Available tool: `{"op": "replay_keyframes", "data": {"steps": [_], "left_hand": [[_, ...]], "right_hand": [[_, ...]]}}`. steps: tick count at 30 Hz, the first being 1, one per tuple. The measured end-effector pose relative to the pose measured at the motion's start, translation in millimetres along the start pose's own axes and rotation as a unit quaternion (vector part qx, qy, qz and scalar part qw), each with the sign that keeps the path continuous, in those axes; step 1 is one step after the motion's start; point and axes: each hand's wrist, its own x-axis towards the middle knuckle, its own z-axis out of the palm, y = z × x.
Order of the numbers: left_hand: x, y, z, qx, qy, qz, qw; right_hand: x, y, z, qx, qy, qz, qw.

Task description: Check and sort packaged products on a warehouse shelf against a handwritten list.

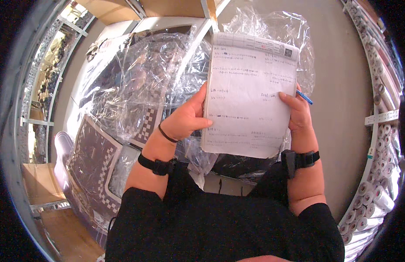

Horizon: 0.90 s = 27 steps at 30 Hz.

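A stack of white paper sheets (250, 87) covered in handwriting is held up in front of me, with a printed band across its top. My left hand (191, 111) grips the left edge, thumb lying on the front and fingers hidden behind. On the right edge my right hand (297, 109) is closed, its thumb pressing on the page. A blue pen (304, 97) sticks out beside the right hand's fingers, seemingly held along with the sheets. Black straps circle both my forearms.
Left of me lie dark mats with checkered borders (93, 161) under crumpled clear plastic wrap (145, 65). More clear plastic (305, 48) lies beyond the sheets. Shelves with rolled material (370, 201) line the right side; cardboard boxes (43, 183) stand at the left rack. Grey floor (337, 109) shows between.
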Motion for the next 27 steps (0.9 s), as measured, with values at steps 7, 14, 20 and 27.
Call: {"op": "replay_keyframes", "data": {"steps": [7,14,20,27], "left_hand": [[0.0,-4.3,-4.1,0.033,0.008,0.001,0.999],[2.4,-7.8,-5.5,0.026,0.007,0.000,1.000],[4.0,-2.5,3.3,0.012,0.011,-0.007,1.000],[-1.0,-6.4,-0.2,0.017,0.009,0.004,1.000]], "right_hand": [[3.5,1.3,-4.0,0.011,-0.012,0.003,1.000],[6.2,3.1,-6.8,0.030,-0.025,0.004,0.999],[3.7,-0.7,-9.0,0.009,-0.015,0.000,1.000],[0.1,3.7,-4.9,-0.041,0.029,0.000,0.999]]}}
